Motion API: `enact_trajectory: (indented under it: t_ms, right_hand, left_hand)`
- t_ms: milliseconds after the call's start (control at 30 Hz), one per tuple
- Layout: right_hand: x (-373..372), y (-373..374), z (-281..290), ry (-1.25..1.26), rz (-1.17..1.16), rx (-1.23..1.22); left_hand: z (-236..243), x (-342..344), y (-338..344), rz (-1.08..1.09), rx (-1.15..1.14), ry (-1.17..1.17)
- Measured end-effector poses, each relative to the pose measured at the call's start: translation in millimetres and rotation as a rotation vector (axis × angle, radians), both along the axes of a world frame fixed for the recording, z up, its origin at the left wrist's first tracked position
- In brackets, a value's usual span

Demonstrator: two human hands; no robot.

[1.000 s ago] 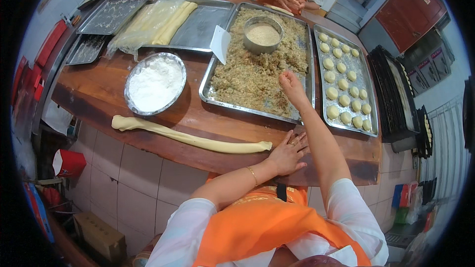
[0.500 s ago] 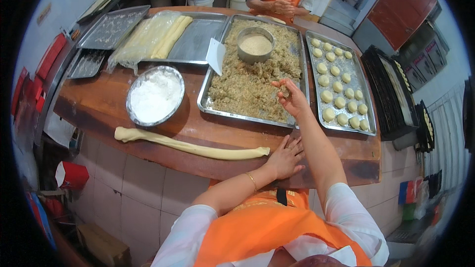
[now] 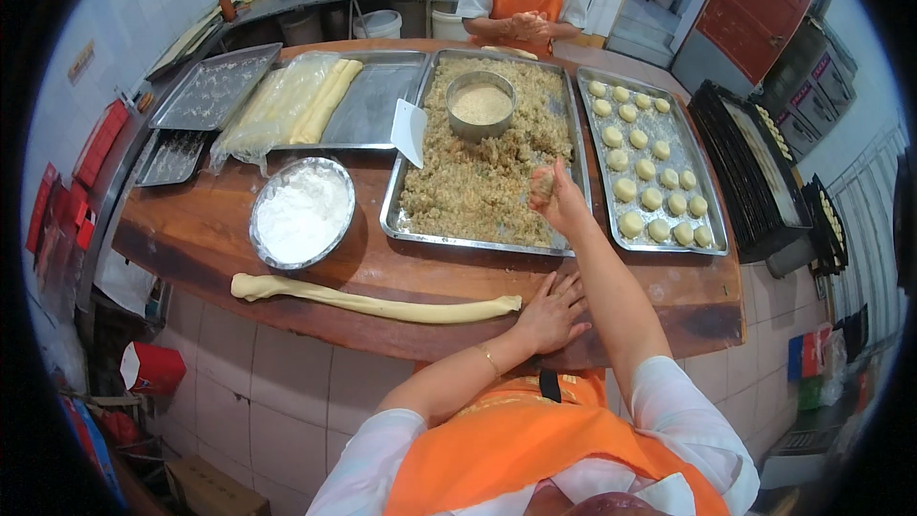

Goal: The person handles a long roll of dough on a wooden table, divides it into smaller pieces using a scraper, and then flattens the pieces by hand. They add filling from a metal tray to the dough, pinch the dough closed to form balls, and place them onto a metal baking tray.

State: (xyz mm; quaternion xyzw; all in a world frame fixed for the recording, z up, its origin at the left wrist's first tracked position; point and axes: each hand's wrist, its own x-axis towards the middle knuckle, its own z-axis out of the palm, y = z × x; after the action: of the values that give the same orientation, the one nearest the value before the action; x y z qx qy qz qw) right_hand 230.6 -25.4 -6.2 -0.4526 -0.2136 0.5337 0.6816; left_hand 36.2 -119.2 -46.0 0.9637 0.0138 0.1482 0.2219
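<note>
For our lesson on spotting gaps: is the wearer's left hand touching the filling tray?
Apart: the head view shows bare tabletop between the left hand and the filling tray.

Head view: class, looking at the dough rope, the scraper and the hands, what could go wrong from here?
The dough rope lies near the front edge of the wooden table, with the left hand beside its end; a nudge might roll it off.
The clump of filling in the right hand looks coarse and could shed bits.
The white scraper overlaps the rim of the filling tray, so a bump might shift it.
</note>
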Motion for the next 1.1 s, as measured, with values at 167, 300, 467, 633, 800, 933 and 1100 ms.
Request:
enact_trajectory:
  t_ms: [167,300,467,633,800,933,1100]
  right_hand:
    - [-4,-8,10,0.214,-0.064,0.069]
    - [-2,-6,6,0.44,-0.209,0.159]
    - [-7,-2,3,0.235,-0.178,0.101]
    - [-11,-7,13,-0.169,-0.174,-0.109]
    - [-10,-14,36,-0.463,0.038,-0.295]
    - [-11,-16,28,-1.17,-0.005,-0.252]
    - [2,-13,27,-1.334,0.014,-0.41]
  left_hand:
    - [-7,-29,1,0.023,0.062,-0.059]
    - [0,-40,4,-0.019,0.167,0.025]
    - [27,-33,23,-0.07,0.071,0.05]
    - [34,-39,35,0.079,-0.543,0.151]
    - [28,-34,63,0.196,-1.799,-0.081]
    - [58,-31,94,0.039,-1.977,-0.235]
    - [65,-23,113,0.106,-1.996,-0.366]
